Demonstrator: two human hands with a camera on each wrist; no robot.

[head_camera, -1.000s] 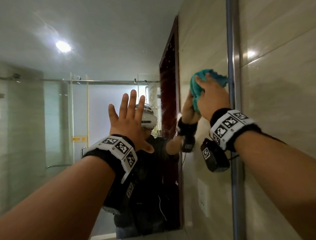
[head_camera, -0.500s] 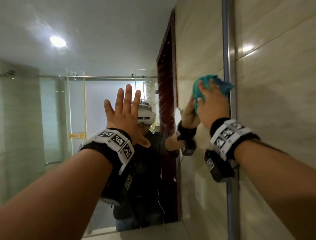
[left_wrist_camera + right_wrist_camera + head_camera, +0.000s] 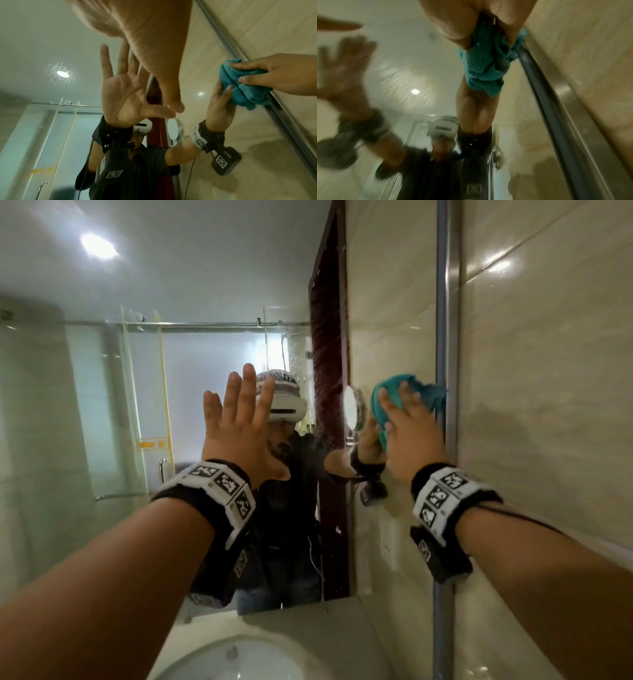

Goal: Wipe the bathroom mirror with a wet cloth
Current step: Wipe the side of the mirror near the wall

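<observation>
The mirror (image 3: 171, 285) fills the wall ahead. My right hand (image 3: 407, 419) grips a bunched teal cloth (image 3: 392, 386) and presses it on the glass, right beside the metal frame strip (image 3: 445, 302). In the left wrist view the cloth (image 3: 248, 94) is pinched between the thumb and fingers of my right hand (image 3: 274, 75). The right wrist view is blurred and shows the cloth (image 3: 481, 67) under my palm (image 3: 462, 20). My left hand (image 3: 239, 426) lies flat on the glass with its fingers straight and spread. Its thumb (image 3: 171, 88) meets its own reflection.
A white sink basin (image 3: 239, 659) sits in a pale countertop (image 3: 308, 628) below the mirror. Beige wall tiles (image 3: 548, 371) run along the right of the frame strip. The glass reflects a shower door, a dark red door frame and a round wall mirror.
My right hand has drawn the cloth down along the mirror's right edge. The left hand stays flat on the glass, a little lower. The head view has tilted down and now shows the sink.
</observation>
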